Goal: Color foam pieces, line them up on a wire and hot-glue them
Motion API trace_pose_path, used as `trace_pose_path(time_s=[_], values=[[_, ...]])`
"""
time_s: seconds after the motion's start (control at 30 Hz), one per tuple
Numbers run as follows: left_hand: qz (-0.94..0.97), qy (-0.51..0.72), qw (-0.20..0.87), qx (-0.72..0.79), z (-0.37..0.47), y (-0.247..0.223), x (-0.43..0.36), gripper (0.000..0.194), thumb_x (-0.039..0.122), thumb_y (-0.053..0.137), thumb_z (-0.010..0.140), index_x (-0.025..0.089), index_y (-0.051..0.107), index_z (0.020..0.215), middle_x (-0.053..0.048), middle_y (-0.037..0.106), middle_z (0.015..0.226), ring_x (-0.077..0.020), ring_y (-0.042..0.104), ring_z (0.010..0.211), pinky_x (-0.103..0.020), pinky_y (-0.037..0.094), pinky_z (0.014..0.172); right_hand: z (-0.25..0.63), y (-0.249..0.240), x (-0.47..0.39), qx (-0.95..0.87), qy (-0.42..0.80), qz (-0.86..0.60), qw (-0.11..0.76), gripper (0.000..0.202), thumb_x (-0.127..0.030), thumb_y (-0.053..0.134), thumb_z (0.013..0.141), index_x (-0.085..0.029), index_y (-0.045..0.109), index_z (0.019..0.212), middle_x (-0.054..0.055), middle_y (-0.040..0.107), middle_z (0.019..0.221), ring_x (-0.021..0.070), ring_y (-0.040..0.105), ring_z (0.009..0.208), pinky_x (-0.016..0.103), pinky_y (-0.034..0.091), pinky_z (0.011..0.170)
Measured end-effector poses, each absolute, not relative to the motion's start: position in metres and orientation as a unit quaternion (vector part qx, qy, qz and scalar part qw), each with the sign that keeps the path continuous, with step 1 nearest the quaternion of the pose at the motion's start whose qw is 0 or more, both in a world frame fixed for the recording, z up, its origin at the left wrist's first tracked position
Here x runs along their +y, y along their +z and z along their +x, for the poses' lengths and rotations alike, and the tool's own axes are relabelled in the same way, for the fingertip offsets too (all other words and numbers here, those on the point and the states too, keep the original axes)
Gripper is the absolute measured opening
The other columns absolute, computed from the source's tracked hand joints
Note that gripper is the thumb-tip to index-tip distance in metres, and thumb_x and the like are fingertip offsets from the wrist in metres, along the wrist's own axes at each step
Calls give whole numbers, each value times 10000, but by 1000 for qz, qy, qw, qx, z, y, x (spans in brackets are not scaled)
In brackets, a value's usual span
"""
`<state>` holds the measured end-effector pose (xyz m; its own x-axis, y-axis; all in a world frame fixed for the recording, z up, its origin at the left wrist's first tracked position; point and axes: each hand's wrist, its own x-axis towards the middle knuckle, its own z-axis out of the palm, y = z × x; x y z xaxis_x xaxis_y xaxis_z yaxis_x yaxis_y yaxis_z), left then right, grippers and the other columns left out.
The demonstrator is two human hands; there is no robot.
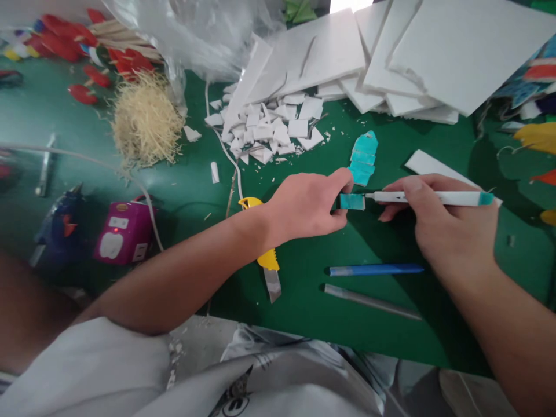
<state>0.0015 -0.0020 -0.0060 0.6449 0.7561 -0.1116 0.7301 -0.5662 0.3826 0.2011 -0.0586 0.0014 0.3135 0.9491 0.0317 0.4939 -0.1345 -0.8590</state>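
My left hand pinches a small foam piece between thumb and fingers, its face mostly coloured teal with a white strip at the right end. In my right hand is a white marker with a teal end cap, held nearly level, its tip touching or very close to the piece's right edge. Just above lie several teal-coloured pieces lined up in a leaf-like shape. A yellow utility knife with its blade out lies partly hidden under my left forearm.
A blue pen and a grey pen lie near the front edge. White foam scraps and foam sheets are behind. To the left are a straw-like bundle, a magenta box, a blue glue gun and a cable.
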Motion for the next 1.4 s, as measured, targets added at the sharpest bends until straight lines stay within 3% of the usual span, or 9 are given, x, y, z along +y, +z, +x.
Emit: trace_pose_path(time_s=[0.1, 0.27, 0.4, 0.57, 0.73, 0.87, 1.4], values=[[884, 31, 203, 420, 1, -6, -2, 299, 314, 624, 865, 233, 614, 1153, 69, 572, 657, -137, 498, 551, -260, 277, 525, 200, 3, -58, -511, 291, -712, 383, 304, -352, 619, 855, -215, 750, 618, 15, 614, 464, 137, 548, 453, 269, 418, 468], [884, 36, 205, 420, 1, -7, -2, 303, 313, 621, 868, 234, 615, 1161, 73, 573, 658, -130, 485, 545, -256, 279, 526, 199, 5, -57, -509, 277, -708, 404, 267, -384, 627, 849, -232, 779, 691, 12, 678, 541, 143, 608, 513, 276, 491, 535], [883, 36, 209, 418, 1, -7, -2, 296, 320, 614, 864, 227, 620, 1145, 68, 580, 662, -133, 482, 548, -260, 281, 523, 199, 5, -57, -511, 288, -712, 387, 323, -360, 614, 852, -224, 741, 588, 9, 600, 442, 132, 515, 419, 267, 419, 449], [883, 33, 209, 419, 1, -6, -2, 317, 328, 604, 874, 233, 613, 1176, 65, 589, 660, -140, 504, 547, -263, 283, 526, 201, -2, -59, -515, 267, -693, 428, 254, -388, 663, 879, -243, 799, 722, 9, 697, 561, 169, 626, 524, 304, 505, 546], [884, 33, 203, 420, 1, -5, -2, 302, 330, 599, 874, 233, 613, 1159, 59, 609, 671, -147, 528, 563, -268, 287, 535, 203, -4, -60, -514, 291, -689, 420, 311, -362, 645, 917, -276, 747, 636, 3, 641, 504, 186, 593, 474, 326, 461, 488], [884, 35, 205, 418, 0, -5, -2, 307, 328, 596, 872, 238, 611, 1164, 58, 606, 670, -147, 533, 559, -264, 284, 531, 203, -5, -60, -511, 284, -688, 431, 230, -356, 671, 920, -291, 788, 734, -3, 698, 583, 198, 639, 527, 351, 508, 560], [883, 33, 206, 421, 2, -5, -2, 321, 323, 589, 862, 239, 611, 1170, 57, 608, 672, -146, 523, 559, -262, 286, 537, 199, 4, -57, -508, 281, -708, 403, 263, -368, 655, 851, -217, 786, 680, 23, 680, 536, 150, 607, 508, 283, 472, 522]])
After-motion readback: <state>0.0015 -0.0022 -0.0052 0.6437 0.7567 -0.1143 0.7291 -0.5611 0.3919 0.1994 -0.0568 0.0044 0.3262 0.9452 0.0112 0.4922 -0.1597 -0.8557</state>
